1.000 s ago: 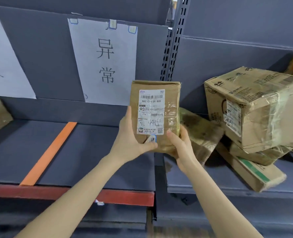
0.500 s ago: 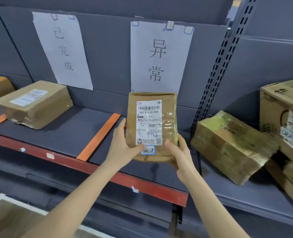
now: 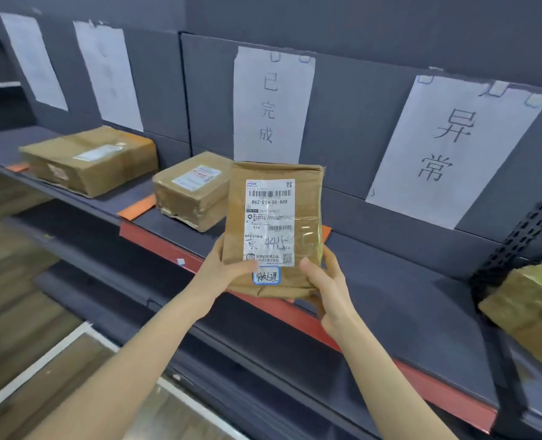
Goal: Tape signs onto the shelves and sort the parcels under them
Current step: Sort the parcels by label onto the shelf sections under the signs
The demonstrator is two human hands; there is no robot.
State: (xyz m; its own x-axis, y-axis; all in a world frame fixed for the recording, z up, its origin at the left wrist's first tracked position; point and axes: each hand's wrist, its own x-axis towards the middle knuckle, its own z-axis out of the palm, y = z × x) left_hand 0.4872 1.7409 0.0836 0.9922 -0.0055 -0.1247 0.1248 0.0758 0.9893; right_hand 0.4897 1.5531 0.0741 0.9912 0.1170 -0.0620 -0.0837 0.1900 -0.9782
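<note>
I hold a small brown parcel (image 3: pixel 304 198) upright in front of the shelf (image 3: pixel 400 300), its white shipping label and a small blue-edged sticker facing me. My left hand (image 3: pixel 223 271) grips its lower left edge, thumb on the front. My right hand (image 3: pixel 325 287) grips its lower right corner. Behind it, white paper signs are taped to the grey back wall: one (image 3: pixel 271 103) straight above the parcel, another (image 3: pixel 453 147) to the right, two blurred ones (image 3: pixel 108 74) at the far left. Two brown parcels (image 3: pixel 190 192) (image 3: pixel 88 160) lie on the shelf left of mine.
Orange tape strips (image 3: pixel 136 208) divide the shelf into sections, and its front edge is red (image 3: pixel 301 312). A taped box (image 3: pixel 530 309) lies at the right beyond a perforated upright post (image 3: pixel 523 236). A lower shelf and wooden floor show at the bottom left.
My view has swung left along the shelf with the parcel still held in both hands. The pile of boxes on the right has mostly left the view; more signs and a second parcel appear at left.
</note>
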